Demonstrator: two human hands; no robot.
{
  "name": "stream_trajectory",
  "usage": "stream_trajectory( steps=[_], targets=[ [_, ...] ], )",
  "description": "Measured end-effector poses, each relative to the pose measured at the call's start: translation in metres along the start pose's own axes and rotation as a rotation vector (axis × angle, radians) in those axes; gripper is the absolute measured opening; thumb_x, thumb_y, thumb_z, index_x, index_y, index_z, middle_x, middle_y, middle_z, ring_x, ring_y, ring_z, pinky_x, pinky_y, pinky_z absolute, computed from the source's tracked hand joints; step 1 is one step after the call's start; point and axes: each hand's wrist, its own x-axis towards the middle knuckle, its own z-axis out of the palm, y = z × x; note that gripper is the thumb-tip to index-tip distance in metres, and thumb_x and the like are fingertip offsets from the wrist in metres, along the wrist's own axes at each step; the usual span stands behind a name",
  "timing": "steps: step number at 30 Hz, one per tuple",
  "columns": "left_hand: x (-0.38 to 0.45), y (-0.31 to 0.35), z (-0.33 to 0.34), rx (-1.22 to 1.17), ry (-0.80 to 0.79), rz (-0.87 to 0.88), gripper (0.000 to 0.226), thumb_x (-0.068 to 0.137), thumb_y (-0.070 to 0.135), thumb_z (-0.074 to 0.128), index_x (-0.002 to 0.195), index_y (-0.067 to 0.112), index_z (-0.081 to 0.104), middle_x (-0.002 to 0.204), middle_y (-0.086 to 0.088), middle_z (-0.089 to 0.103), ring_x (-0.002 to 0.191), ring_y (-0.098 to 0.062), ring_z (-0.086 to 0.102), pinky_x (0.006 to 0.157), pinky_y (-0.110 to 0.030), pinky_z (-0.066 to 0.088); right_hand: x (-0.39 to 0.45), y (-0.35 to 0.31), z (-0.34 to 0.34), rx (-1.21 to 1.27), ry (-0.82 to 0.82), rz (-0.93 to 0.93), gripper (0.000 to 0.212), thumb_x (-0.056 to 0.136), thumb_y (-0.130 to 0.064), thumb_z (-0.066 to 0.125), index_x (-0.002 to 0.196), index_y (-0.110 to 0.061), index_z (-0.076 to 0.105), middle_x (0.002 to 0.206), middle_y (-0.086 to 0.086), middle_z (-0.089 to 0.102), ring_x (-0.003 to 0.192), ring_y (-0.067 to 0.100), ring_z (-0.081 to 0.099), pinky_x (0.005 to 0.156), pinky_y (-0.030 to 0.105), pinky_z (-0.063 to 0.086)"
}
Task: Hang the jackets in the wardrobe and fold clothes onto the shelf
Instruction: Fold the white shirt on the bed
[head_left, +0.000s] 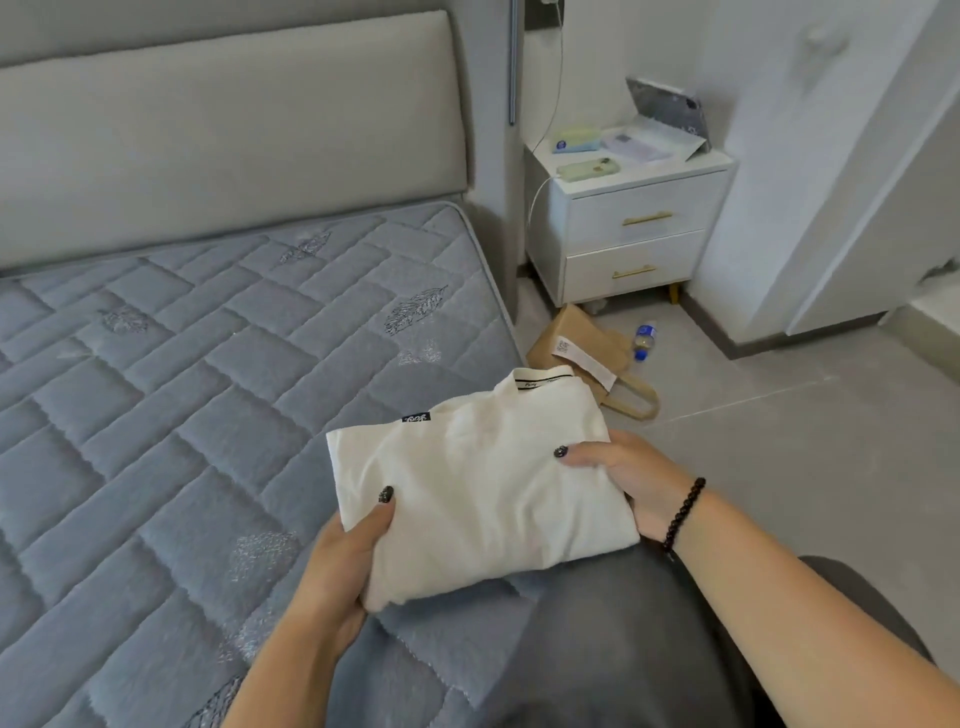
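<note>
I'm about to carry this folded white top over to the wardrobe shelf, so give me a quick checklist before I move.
1. Folded white top stays a tidy bundle: ok.
2. Left hand grips the near left corner: ok.
3. Right hand holds the right edge, thumb on top: ok.
4. Floor path: not ok, a paper bag and a water bottle lie beside the bed.
5. Shelf space free: cannot tell, the shelf is not in view.

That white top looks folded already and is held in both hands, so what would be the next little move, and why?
Probably lift it, kept flat, and turn right toward the white wardrobe. The folded white top looks like a neat rectangle, the left hand and right hand grip opposite edges, thumbs on top, and it sits over the mattress corner. No shelf is visible yet.
</note>
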Motion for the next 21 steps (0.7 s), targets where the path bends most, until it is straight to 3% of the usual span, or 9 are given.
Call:
stream_trajectory(
  steps=[4, 9, 13, 21],
  targets=[
    [-0.016, 0.021, 0.054, 0.126, -0.210, 0.093, 0.048, 0.079, 0.039, 0.077, 0.122, 0.025, 0.062, 0.116, -0.005, 0.071, 0.104, -0.027, 0.069, 0.073, -0.039, 0.059, -0.059, -0.006, -0.054, 0.115, 0.016, -0.101, 0.036, 0.078, -0.003, 0.065, 0.113, -0.011, 0.064, 0.107, 0.011, 0.072, 0.094, 0.028, 0.070, 0.065, 0.036, 0.058],
    [-0.033, 0.021, 0.139, 0.219, -0.441, 0.099, 0.035, 0.076, 0.038, 0.073, 0.111, 0.032, 0.068, 0.114, -0.002, 0.072, 0.102, -0.025, 0.070, 0.072, -0.037, 0.059, -0.127, 0.013, -0.124, 0.202, 0.147, -0.160, 0.047, 0.072, -0.008, 0.066, 0.119, -0.009, 0.061, 0.114, 0.014, 0.069, 0.102, 0.033, 0.067, 0.082, 0.043, 0.054],
    [-0.037, 0.006, 0.206, 0.256, -0.578, 0.041, 0.043, 0.079, 0.034, 0.070, 0.121, 0.027, 0.062, 0.116, -0.003, 0.071, 0.104, -0.025, 0.069, 0.075, -0.038, 0.059, -0.172, 0.030, -0.172, 0.324, 0.269, -0.255, 0.047, 0.071, -0.005, 0.064, 0.117, -0.009, 0.062, 0.113, 0.016, 0.069, 0.099, 0.033, 0.068, 0.068, 0.039, 0.058],
    [-0.017, -0.026, 0.333, 0.367, -0.771, -0.100, 0.041, 0.085, 0.029, 0.071, 0.125, 0.025, 0.059, 0.115, -0.005, 0.072, 0.103, -0.027, 0.069, 0.073, -0.037, 0.059, -0.216, 0.034, -0.256, 0.376, 0.515, -0.374, 0.051, 0.070, -0.007, 0.063, 0.120, -0.017, 0.060, 0.111, 0.008, 0.071, 0.096, 0.028, 0.070, 0.063, 0.033, 0.058]
  ],
)
